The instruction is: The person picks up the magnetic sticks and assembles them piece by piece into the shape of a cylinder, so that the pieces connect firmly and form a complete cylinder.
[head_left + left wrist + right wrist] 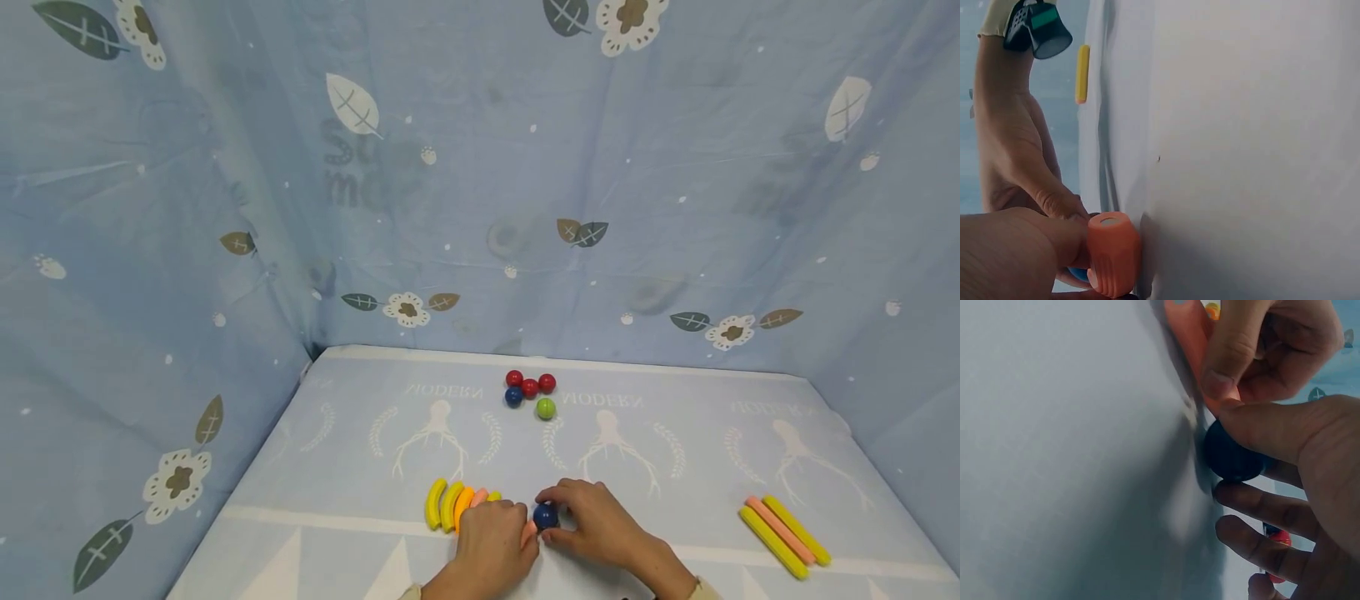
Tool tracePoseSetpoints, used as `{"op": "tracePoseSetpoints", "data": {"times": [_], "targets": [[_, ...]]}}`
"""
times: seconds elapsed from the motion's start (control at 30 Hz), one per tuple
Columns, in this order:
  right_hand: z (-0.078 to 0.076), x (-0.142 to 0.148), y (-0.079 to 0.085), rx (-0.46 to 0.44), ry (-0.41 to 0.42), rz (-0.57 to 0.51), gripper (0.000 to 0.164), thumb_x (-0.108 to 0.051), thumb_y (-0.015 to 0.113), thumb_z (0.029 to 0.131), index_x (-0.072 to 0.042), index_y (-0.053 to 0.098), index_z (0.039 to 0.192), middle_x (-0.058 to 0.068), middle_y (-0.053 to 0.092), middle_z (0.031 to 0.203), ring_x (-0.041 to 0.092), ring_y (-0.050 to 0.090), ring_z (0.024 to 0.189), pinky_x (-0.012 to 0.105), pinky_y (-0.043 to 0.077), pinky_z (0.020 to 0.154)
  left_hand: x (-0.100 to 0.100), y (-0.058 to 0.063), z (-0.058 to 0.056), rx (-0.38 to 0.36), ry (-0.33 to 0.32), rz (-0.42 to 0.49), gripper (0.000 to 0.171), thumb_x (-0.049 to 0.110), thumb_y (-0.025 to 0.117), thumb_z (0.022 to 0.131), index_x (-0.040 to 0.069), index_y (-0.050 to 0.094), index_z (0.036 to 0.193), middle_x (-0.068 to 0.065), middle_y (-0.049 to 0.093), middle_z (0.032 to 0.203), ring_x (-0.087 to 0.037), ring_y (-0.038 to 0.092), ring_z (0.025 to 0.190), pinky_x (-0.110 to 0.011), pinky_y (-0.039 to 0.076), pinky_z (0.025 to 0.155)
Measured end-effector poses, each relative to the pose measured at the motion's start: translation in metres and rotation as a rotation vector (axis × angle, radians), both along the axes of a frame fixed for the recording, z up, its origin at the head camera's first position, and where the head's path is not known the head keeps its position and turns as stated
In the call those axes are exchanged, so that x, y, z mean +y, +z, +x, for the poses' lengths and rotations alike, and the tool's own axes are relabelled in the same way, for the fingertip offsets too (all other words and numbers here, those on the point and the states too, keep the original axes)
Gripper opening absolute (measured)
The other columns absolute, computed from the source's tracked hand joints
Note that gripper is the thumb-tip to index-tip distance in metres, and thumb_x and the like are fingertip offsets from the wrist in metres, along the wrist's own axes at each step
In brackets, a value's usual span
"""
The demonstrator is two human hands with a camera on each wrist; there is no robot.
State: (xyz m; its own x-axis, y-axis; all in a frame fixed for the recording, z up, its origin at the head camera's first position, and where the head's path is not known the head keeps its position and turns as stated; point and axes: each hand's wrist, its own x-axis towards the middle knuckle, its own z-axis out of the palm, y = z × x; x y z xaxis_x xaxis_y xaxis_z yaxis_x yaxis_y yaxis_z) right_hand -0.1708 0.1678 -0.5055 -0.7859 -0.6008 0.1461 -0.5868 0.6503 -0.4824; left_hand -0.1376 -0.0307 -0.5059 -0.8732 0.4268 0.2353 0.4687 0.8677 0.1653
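My left hand [491, 546] pinches a ribbed peach-orange stick [1115, 256] between thumb and curled fingers, low at the table. Right beside it, my right hand [596, 525] holds a dark blue ball [1232, 453] between thumb and index finger, the other fingers spread. The ball sits close to the stick's end; whether they touch, I cannot tell. To the left of my left hand runs a row with two curved yellow toy bananas [442, 506], an orange piece [464, 502] and a peach one [480, 496]. That hand partly hides the row.
Farther back lie several red balls [530, 388], another blue ball [513, 397] and a green ball [546, 408]. Two yellow sticks [774, 542] with a peach stick [782, 531] between them lie at the right. Blue patterned cloth [480, 167] walls the table's back and sides.
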Motion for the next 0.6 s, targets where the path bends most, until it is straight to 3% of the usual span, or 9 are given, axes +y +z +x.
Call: {"op": "tracePoseSetpoints", "data": {"times": [0.13, 0.2, 0.4, 0.6], "targets": [[-0.004, -0.002, 0.006, -0.079, 0.034, 0.011, 0.036, -0.039, 0.077, 0.084, -0.018, 0.071, 0.112, -0.022, 0.06, 0.093, 0.001, 0.055, 0.085, 0.036, 0.044, 0.074, -0.002, 0.0, 0.007, -0.032, 0.037, -0.014, 0.039, 0.04, 0.072, 0.082, 0.022, 0.046, 0.06, 0.011, 0.036, 0.053, -0.008, 0.041, 0.046, -0.027, 0.035, 0.046], [-0.006, -0.003, 0.007, -0.076, 0.048, 0.006, 0.034, -0.04, 0.074, 0.086, -0.018, 0.071, 0.112, -0.021, 0.06, 0.092, 0.002, 0.056, 0.084, 0.035, 0.044, 0.073, -0.003, 0.001, 0.009, -0.05, 0.058, -0.02, 0.039, 0.042, 0.072, 0.082, 0.022, 0.047, 0.06, 0.01, 0.036, 0.052, -0.008, 0.042, 0.045, -0.026, 0.03, 0.04], [-0.013, -0.01, 0.011, -0.027, 0.06, -0.022, 0.025, -0.036, 0.069, 0.092, -0.017, 0.072, 0.108, -0.016, 0.062, 0.089, 0.004, 0.056, 0.079, 0.033, 0.044, 0.07, -0.004, 0.003, 0.014, -0.082, 0.106, -0.038, 0.04, 0.042, 0.072, 0.082, 0.021, 0.046, 0.058, 0.009, 0.036, 0.052, -0.009, 0.04, 0.044, -0.028, 0.028, 0.039], [-0.02, -0.028, 0.011, -0.034, 0.055, -0.032, 0.022, -0.029, 0.072, 0.09, -0.018, 0.072, 0.11, -0.013, 0.063, 0.095, 0.008, 0.056, 0.087, 0.036, 0.041, 0.074, -0.004, 0.001, 0.017, -0.047, 0.107, -0.02, 0.041, 0.041, 0.073, 0.08, 0.022, 0.045, 0.056, 0.01, 0.036, 0.051, -0.008, 0.04, 0.044, -0.029, 0.026, 0.039]]}}
